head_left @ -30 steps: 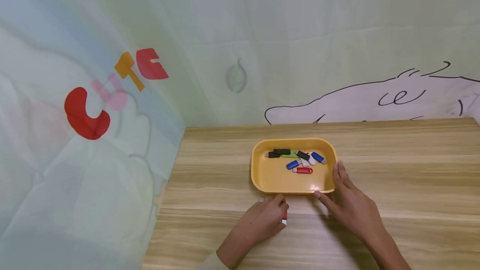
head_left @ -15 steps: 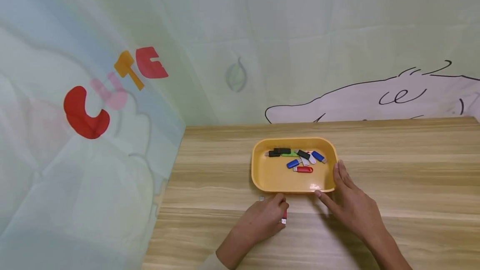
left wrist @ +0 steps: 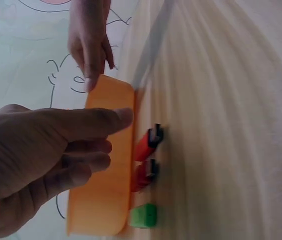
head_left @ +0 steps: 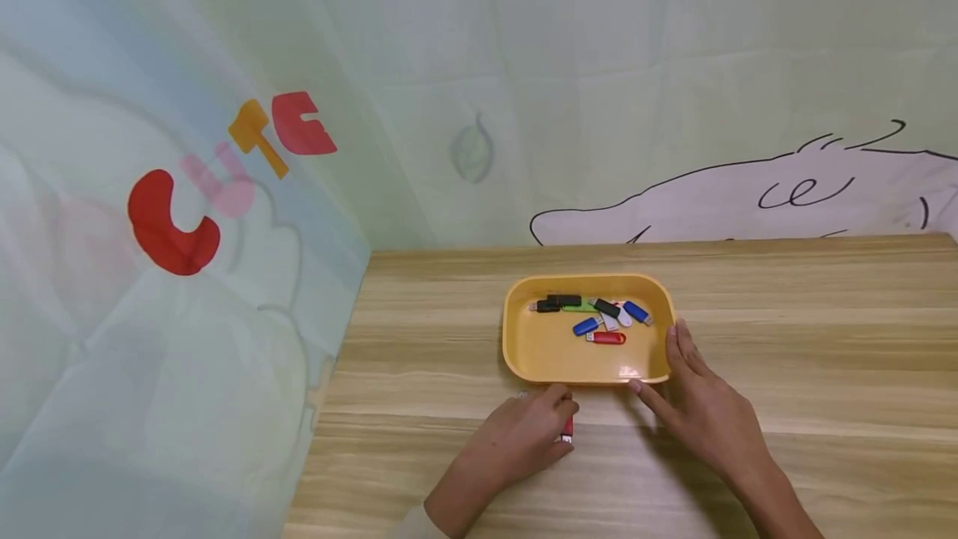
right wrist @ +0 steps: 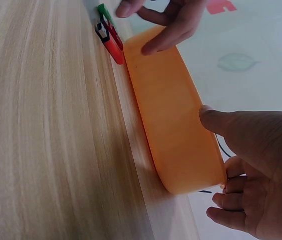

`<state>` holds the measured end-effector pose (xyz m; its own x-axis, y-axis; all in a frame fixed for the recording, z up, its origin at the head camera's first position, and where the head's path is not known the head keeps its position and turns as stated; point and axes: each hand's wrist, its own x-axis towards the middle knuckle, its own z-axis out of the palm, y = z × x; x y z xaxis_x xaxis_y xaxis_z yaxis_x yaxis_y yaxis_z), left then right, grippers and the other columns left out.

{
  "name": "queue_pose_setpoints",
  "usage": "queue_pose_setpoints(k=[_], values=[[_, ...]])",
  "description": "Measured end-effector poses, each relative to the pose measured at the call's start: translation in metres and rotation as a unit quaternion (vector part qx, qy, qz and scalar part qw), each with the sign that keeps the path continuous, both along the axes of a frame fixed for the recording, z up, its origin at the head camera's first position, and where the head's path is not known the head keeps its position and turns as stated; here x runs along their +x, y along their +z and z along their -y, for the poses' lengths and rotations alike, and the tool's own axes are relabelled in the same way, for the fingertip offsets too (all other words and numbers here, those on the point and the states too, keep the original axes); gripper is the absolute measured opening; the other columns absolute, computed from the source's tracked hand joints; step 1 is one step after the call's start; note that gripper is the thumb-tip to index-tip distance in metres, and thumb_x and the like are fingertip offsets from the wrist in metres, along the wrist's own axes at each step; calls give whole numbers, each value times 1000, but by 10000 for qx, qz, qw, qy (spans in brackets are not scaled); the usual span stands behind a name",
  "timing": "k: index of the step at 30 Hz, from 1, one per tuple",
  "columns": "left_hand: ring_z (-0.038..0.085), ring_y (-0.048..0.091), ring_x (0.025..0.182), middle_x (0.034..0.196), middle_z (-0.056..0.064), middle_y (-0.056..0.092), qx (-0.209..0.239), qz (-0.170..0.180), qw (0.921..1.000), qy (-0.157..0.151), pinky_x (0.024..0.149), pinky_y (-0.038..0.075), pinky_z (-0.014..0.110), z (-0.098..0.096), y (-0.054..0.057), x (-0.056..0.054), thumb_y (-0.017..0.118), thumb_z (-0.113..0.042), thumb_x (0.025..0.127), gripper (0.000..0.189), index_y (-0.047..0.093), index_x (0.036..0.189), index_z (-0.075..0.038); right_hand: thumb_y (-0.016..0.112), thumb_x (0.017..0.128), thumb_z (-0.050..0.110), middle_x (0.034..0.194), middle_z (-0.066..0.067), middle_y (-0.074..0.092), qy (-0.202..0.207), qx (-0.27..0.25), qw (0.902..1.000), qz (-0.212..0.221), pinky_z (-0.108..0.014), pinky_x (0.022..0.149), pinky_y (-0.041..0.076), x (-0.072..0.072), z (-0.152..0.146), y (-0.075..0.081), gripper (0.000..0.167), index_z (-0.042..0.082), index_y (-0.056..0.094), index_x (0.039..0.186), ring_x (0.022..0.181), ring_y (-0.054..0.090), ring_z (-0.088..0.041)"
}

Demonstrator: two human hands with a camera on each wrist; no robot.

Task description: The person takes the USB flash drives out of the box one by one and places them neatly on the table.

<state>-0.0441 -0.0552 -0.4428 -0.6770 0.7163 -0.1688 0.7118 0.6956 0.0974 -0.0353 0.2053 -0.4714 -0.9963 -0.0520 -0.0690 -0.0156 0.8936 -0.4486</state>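
Observation:
A yellow plastic tray [head_left: 554, 363] sits on the table with several USB sticks inside. My right hand [head_left: 709, 414] holds its near right corner, thumb at the front rim and fingers along the end wall. Just in front of the tray, my left hand [head_left: 516, 439] hovers over loose USB sticks, fingers loosely bent and apart, with nothing between them in the left wrist view. One red USB stick [head_left: 569, 426] shows beside its fingers. The left wrist view reveals two red sticks, the closer a bright red USB stick [left wrist: 146, 146], and a green USB stick [left wrist: 142, 216].
Inside the tray lie a red USB stick [head_left: 608, 338], blue USB sticks [head_left: 587, 326], black ones, white ones and a green one. The wood-grain table [head_left: 816, 331] meets a printed cloth backdrop [head_left: 419, 173] at the back and left.
My left hand has shifted very slightly right, covering a little more of the sticks below it. The right hand and the tray stay in place.

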Motion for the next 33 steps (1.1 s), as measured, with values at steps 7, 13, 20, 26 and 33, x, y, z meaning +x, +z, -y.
queue_pose_setpoints(k=[7, 13, 20, 26, 33], values=[[1, 56, 81, 108, -4, 69, 693, -471, 9961, -269, 72, 50, 9, 4, 11, -8, 79, -44, 96, 39, 75, 120, -15, 65, 98, 65, 173, -23, 19, -20, -3, 10000, -44, -66, 94, 55, 2, 0, 0, 106, 0, 18, 166, 139, 50, -55], [2, 59, 77, 103, -5, 71, 1179, -938, 9886, -20, 68, 51, 11, 5, 18, -19, 79, -43, 96, 35, 77, 115, -14, 66, 97, 64, 173, -23, 21, -32, -16, 10000, -93, -66, 93, 56, 3, 0, 0, 105, -1, 20, 166, 138, 51, -55], [7, 69, 86, 108, -2, 75, 1192, -889, 9867, 650, 77, 60, 19, 3, 23, -33, 78, -44, 97, 35, 78, 117, -14, 65, 97, 66, 173, -24, 20, -55, -10, 10000, -74, -66, 93, 55, 2, -1, -1, 106, -1, 20, 166, 139, 49, -56], [9, 69, 83, 111, 0, 75, 1075, -735, 9829, 1300, 72, 58, 17, 0, 26, -41, 78, -43, 97, 37, 76, 119, -13, 64, 98, 66, 173, -23, 20, -40, -57, 10000, -61, -67, 93, 55, 2, -1, -1, 105, -1, 20, 166, 139, 49, -56], [11, 67, 76, 110, 4, 74, 1270, -831, 9721, 1790, 67, 56, 17, -2, 27, -52, 82, -40, 94, 37, 76, 115, -10, 63, 98, 67, 173, -23, 19, -25, -56, 10000, -61, -66, 91, 56, 1, 0, -1, 106, -1, 19, 166, 139, 49, -56]])
